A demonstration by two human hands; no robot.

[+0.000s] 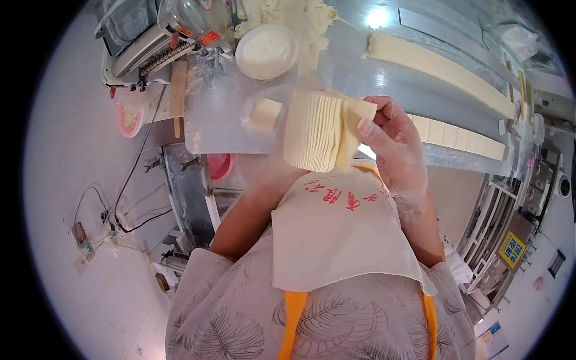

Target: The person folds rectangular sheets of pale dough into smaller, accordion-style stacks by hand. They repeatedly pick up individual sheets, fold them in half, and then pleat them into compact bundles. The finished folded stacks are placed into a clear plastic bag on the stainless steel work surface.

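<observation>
A thick stack of thin, square dough wrappers (312, 130) is held up in front of my apron, its many edges fanned. My left hand (288, 173) supports it from behind and below; the stack hides most of its fingers. At the stack's right side, my right hand (400, 139) pinches the edge of the outer wrapper between thumb and fingers, bending it away from the others. Flour dusts the right hand and wrist. Left of the stack, a smaller pile of wrappers (266, 114) lies on clear plastic on the metal table (216, 130).
A white bowl of flour (267, 51) stands behind the stack, beside loose dough scraps (288, 13). A roller machine (148, 54) occupies the far left. On the right lie a long dough strip (441, 74) and a row of cut dough pieces (454, 137). Cables (141, 148) hang at left.
</observation>
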